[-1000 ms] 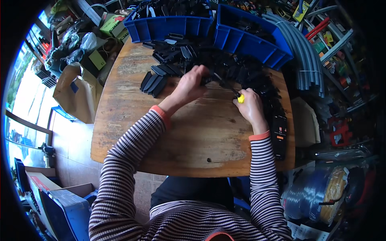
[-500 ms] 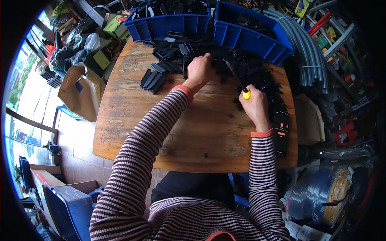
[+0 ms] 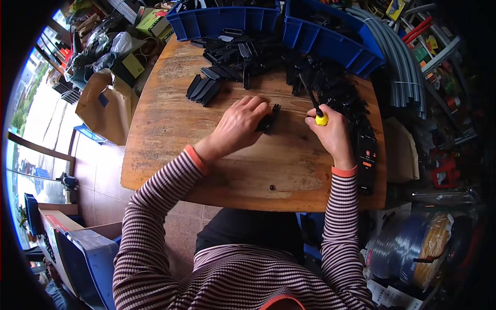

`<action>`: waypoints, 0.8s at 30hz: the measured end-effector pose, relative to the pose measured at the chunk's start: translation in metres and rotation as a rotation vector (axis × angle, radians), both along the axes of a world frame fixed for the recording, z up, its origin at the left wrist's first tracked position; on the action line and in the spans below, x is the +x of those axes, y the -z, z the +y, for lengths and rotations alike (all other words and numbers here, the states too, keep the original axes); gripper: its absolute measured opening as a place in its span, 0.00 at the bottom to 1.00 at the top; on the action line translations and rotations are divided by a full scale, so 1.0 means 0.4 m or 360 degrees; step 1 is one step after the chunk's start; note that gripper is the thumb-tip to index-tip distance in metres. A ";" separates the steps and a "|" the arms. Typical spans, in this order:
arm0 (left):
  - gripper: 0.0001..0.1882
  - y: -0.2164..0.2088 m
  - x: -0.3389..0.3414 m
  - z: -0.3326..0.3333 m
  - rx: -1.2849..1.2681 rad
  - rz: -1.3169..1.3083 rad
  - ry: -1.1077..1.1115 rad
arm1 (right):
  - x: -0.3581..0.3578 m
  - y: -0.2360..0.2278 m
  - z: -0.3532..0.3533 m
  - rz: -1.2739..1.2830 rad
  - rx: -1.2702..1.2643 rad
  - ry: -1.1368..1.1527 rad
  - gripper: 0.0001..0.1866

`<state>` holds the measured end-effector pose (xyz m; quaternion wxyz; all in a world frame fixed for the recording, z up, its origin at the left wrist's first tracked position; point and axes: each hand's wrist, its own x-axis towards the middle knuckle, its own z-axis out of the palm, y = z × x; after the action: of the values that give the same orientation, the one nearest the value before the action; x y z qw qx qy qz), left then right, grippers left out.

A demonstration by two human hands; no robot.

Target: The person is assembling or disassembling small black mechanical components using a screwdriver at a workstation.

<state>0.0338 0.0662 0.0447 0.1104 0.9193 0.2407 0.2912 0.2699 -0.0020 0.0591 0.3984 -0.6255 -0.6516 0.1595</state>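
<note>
Over the middle of the wooden table, my left hand is closed on a small black plastic part, whose far end sticks out past my fingers. To its right, my right hand grips a screwdriver by its yellow and black handle. The dark shaft points away from me, its tip near the heap of black plastic parts. A neat row of long black pieces lies beyond my left hand, beside a looser pile of black parts.
Two blue bins holding black parts stand along the far edge. A phone lies at the table's right side, and a tiny black piece near the front edge. Grey coiled tubing stands at right, a brown paper bag at left.
My left hand has come back toward me from the pile, now with a black part in it. My right hand stays near its place with the screwdriver, whose shaft is steeper.
</note>
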 end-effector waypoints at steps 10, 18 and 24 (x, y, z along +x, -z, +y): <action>0.16 0.086 -0.043 -0.069 0.0093 0.0235 0.0252 | -0.122 0.031 0.053 -0.0244 0.0264 -0.0258 0.08; 0.14 0.139 -0.124 -0.059 0.0222 0.0210 0.0302 | -0.231 0.075 0.104 -0.0472 0.0136 -0.0466 0.09; 0.13 0.153 -0.159 -0.049 0.0110 0.0301 0.0367 | -0.290 0.120 0.110 -0.0865 0.0210 -0.0439 0.10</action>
<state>-0.0299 0.0466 -0.0164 0.0884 0.9674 0.1326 0.1967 0.1540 0.0419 0.0109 0.2237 -0.5237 -0.8220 -0.0037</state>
